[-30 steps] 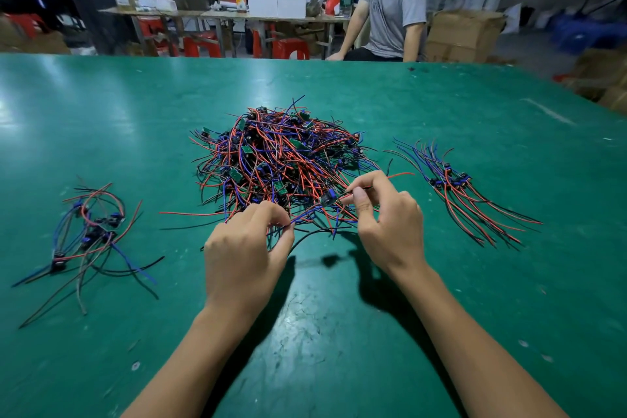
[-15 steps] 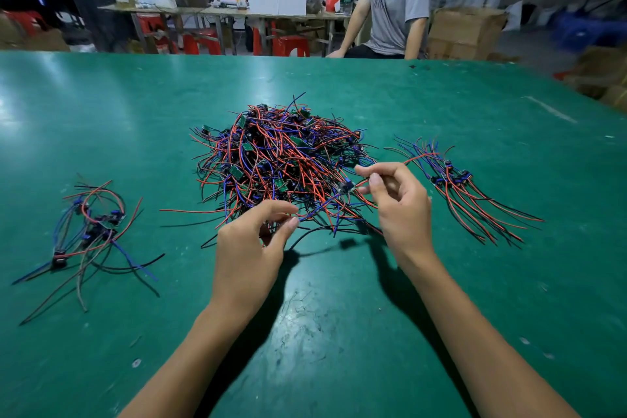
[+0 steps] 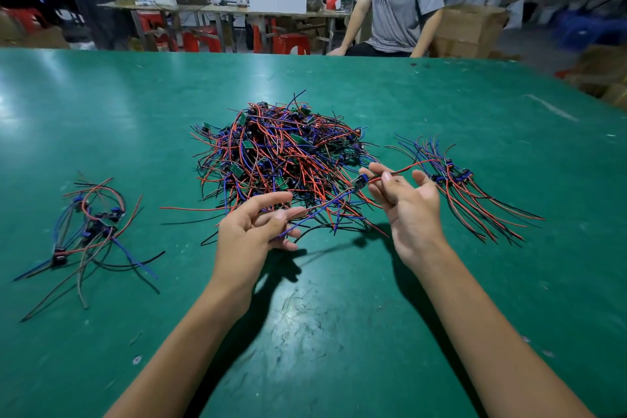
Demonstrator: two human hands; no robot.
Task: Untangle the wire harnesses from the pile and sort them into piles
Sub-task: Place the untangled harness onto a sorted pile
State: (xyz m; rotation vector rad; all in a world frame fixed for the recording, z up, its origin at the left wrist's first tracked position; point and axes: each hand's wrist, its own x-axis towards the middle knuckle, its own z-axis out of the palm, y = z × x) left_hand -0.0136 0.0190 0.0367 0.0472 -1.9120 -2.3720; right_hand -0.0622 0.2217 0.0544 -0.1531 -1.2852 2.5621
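Observation:
A tangled pile of red, blue and black wire harnesses [image 3: 285, 156] with small green boards lies mid-table. One harness [image 3: 359, 182] with a small blue part stretches between my hands, just above the pile's near edge. My right hand [image 3: 409, 205] pinches its red and black wires next to the blue part. My left hand [image 3: 252, 231] pinches its blue and red tail ends. A sorted pile [image 3: 458, 183] lies to the right, and a looser sorted pile [image 3: 90, 227] to the left.
The green table [image 3: 322, 332] is bare in front of my arms. A person in a grey shirt [image 3: 400, 0] sits at the far edge. Behind are work tables, red stools and cardboard boxes [image 3: 471, 30].
My right hand has moved right and up, drawing one harness out of the pile toward the right-hand pile. My left hand has opened somewhat and now holds the harness's tail ends.

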